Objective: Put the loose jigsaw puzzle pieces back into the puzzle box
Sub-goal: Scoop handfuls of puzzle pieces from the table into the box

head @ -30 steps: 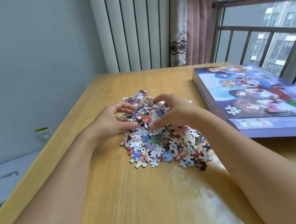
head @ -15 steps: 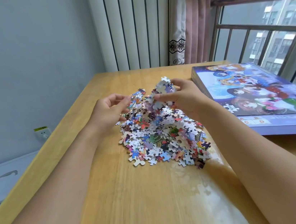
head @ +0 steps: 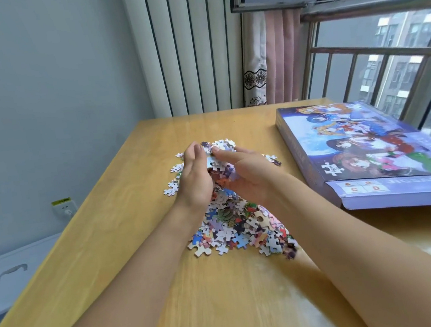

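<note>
While the desk (head: 138, 255) carries everything, the closed box (head: 372, 156) lies at right, well apart from the pile (head: 239, 226). Left hand (head: 194, 179) and right hand (head: 252, 177) cup a handful (head: 218, 154) between them above the pile, fingers (head: 224, 156) nearly straight.

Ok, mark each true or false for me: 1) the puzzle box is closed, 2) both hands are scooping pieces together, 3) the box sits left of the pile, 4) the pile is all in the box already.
1. True: the puzzle box lies shut, its picture lid on.
2. True: the left hand and right hand cup a clump of pieces between them.
3. False: the box lies to the right of the pile of pieces.
4. False: the pile lies on the table.
</note>
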Available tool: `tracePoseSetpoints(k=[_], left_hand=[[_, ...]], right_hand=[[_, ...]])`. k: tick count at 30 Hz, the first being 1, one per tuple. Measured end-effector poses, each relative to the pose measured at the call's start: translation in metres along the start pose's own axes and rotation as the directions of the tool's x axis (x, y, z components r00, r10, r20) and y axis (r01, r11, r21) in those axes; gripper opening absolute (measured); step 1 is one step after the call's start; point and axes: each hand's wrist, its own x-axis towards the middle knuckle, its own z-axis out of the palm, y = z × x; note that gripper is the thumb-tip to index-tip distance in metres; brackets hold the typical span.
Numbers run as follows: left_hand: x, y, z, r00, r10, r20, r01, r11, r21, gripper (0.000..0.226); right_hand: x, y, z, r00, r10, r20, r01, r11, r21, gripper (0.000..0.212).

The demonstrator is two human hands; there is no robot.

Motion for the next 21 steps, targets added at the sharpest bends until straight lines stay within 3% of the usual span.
tracePoseSetpoints(k=[2,5,9,13,21], left_hand=[[0.0,-0.001,0.005,1.0,0.012,-0.015,-0.011,0.998,0.055,0.055],[0.001,-0.001,0.006,0.999,0.023,0.024,-0.025,0.995,0.095,0.056],[0.001,-0.003,0.009,0.998,0.036,0.058,-0.042,0.993,0.107,0.054],[0.008,-0.007,0.007,0.998,0.018,0.059,-0.025,0.993,0.117,0.053],[0.016,-0.013,-0.004,0.999,0.043,-0.003,-0.043,0.995,0.093,0.043]], right_hand=[[0.001,-0.001,-0.002,1.0,-0.007,0.018,0.008,0.998,-0.057,0.061],[0.006,0.003,-0.008,0.999,-0.01,0.038,0.016,0.986,-0.165,0.062],[0.01,0.003,-0.013,0.993,-0.103,0.058,0.115,0.953,-0.281,0.031],[0.012,0.003,-0.015,0.982,-0.184,0.041,0.188,0.927,-0.326,0.021],[0.007,-0.004,-0.017,0.995,-0.044,0.088,0.044,0.999,0.003,0.078]])
